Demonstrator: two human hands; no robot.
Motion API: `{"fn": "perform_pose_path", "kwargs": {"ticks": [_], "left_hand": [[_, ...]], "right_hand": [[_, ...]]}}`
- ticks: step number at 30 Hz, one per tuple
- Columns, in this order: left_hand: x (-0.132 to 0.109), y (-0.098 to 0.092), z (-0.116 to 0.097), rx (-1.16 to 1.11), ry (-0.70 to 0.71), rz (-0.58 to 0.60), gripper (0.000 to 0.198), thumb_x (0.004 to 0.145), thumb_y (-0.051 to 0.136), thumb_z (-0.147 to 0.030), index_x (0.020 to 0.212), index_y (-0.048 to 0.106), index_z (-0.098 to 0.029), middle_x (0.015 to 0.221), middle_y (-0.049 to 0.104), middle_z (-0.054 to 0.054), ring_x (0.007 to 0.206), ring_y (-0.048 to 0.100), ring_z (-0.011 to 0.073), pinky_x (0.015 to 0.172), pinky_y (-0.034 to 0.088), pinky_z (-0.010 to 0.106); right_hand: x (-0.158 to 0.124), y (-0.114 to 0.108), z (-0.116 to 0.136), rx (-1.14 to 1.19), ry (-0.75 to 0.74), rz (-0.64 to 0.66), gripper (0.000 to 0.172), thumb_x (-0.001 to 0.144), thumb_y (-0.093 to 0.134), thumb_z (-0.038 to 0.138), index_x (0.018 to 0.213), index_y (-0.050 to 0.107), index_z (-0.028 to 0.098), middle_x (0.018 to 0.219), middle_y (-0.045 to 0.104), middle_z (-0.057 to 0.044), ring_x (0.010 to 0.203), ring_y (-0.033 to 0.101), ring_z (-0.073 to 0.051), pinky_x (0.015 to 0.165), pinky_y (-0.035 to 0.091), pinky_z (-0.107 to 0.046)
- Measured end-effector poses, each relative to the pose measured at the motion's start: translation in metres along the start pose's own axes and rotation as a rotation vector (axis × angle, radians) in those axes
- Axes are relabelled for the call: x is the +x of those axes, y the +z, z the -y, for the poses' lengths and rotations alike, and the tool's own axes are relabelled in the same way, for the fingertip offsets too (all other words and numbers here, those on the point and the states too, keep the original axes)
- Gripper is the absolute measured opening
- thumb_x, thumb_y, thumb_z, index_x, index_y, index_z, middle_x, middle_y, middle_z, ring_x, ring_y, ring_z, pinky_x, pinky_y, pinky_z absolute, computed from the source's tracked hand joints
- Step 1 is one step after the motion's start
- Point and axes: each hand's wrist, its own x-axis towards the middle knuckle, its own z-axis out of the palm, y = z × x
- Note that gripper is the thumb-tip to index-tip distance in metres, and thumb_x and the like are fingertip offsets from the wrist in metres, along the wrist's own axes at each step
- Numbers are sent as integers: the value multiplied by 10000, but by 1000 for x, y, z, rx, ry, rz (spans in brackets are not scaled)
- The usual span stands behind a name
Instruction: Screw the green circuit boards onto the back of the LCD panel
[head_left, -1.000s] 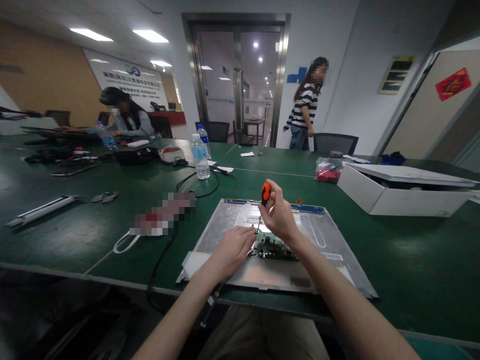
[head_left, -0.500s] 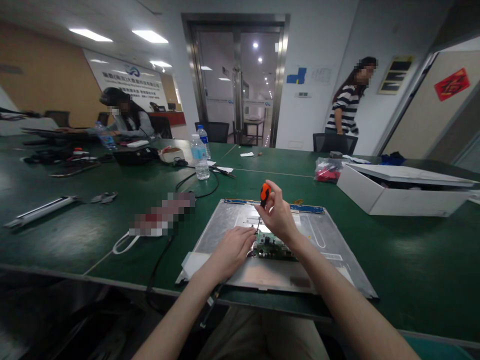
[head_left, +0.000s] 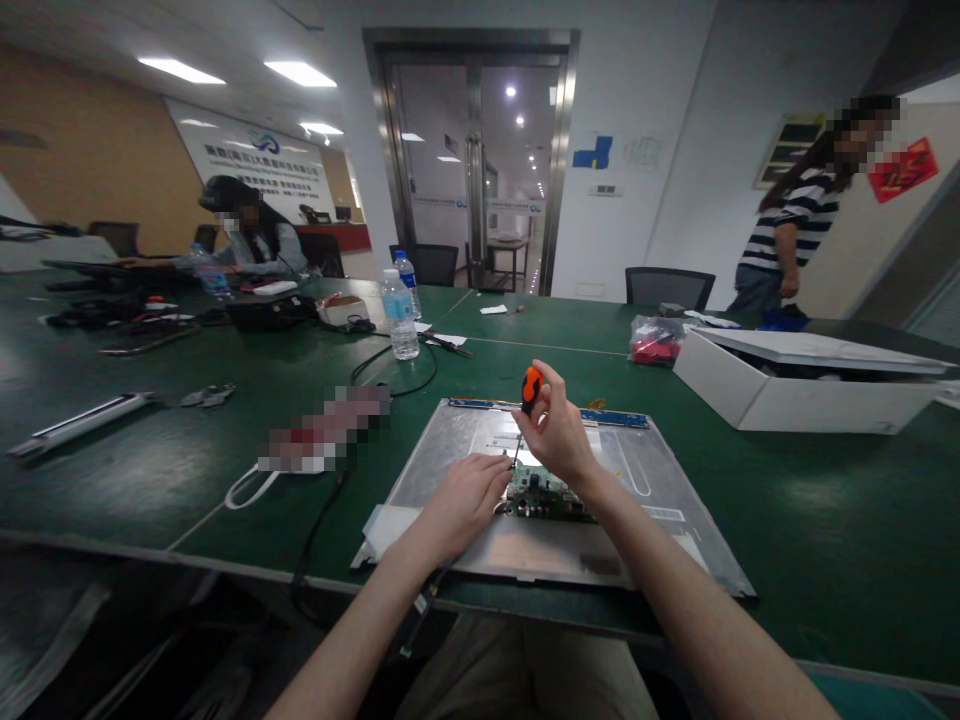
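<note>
My right hand (head_left: 555,425) is closed around the orange and black handle of a screwdriver (head_left: 532,388), which stands nearly upright. Its thin shaft runs down to the left edge of a green circuit board (head_left: 551,490). My left hand (head_left: 466,500) lies on the silver metal back of a flat display panel (head_left: 664,480), fingers stretched toward the screwdriver's tip. Those fingertips are at the board's left edge, and whether they pinch anything small there is hidden. Along the panel's far edge runs a narrow blue strip board (head_left: 615,417).
A black cable (head_left: 322,520) hangs over the table's near edge, left of the panel. Water bottles (head_left: 400,315) stand beyond it. To the right lies a white box (head_left: 817,390) beside a bagged red item (head_left: 655,345). One person (head_left: 259,235) sits far left; another (head_left: 795,225) stands far right.
The person in the striped top has moved right, toward the wall with the red sign. My hands and the screwdriver are almost where they were.
</note>
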Motion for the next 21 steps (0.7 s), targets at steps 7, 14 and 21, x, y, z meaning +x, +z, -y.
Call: {"fn": "perform_pose_path", "kwargs": {"ticks": [7,14,21], "left_hand": [[0,0,1,6,1,9,414,973,291,-302,1157,636,-165,1199,652,86,1089,584,241,950,440,390],[-1,2,2,11,0,-4,427,980,281,-313,1166,635,-164,1196,655,80,1093,582,234,953,433,373],[0,0,1,12,1,6,413,980,293,-301,1163,639,-171,1198,656,79,1091,586,232,953,433,370]], "right_hand": [[1,-2,1,13,14,-20,618,834,554,217,1379,266,179,623,463,80,496,462,-102,536,396,-220],[1,-1,-1,22,13,-14,608,834,551,216,1374,275,173,631,465,75,499,469,-104,540,402,-221],[0,2,-1,8,8,6,623,831,567,226,1384,284,181,652,488,62,526,486,-114,563,421,-233]]}}
